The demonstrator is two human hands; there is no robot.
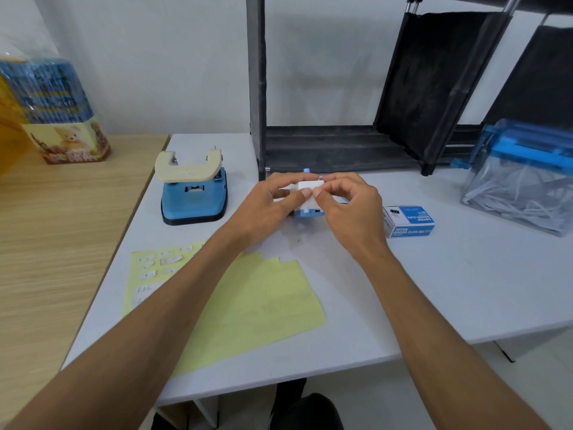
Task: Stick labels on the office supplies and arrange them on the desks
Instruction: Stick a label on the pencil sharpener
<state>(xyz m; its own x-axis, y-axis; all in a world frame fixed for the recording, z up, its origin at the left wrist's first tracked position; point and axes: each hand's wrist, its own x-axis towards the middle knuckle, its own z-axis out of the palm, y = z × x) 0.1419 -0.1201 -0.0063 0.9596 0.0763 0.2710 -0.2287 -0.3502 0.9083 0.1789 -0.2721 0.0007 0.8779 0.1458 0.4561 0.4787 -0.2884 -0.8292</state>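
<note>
Left hand (266, 206) and right hand (350, 209) meet at the middle of the white worktop (434, 290), both forearms reaching in bare from 6 o'clock. Left hand: palm turned inward, thumb and fingers curled round a small white-and-blue device (307, 197), steadying it from the 9 o'clock side. Right hand: fingers bunched, thumb and forefinger pinched together on a small white label (313, 191) at the device's top face, wrist slightly raised. Whether the label is already stuck down cannot be told; fingers cover the contact.

Device: white upper body, blue base, a small blue knob showing at its 12 o'clock edge. It sits low over the worktop between the two hands; most of it is hidden by them.

At 7 o'clock from the hands lies a yellow backing sheet (263, 305), flat, upper edge notched, with several small white labels remaining at its far-left corner and some handwriting below them, too faint to read. At 9 o'clock stands a blue hole punch (193, 193) with a cream lever. At 3 o'clock, just beside the right hand, a blue-and-white box of binder clips (409, 221). Further out at 2 o'clock, a clear-bodied paper shredder (524, 187) with a blue top, paper strips inside. At 12 o'clock, a dark fabric shelf rack (341, 144) stands on the worktop against the wall.
</note>
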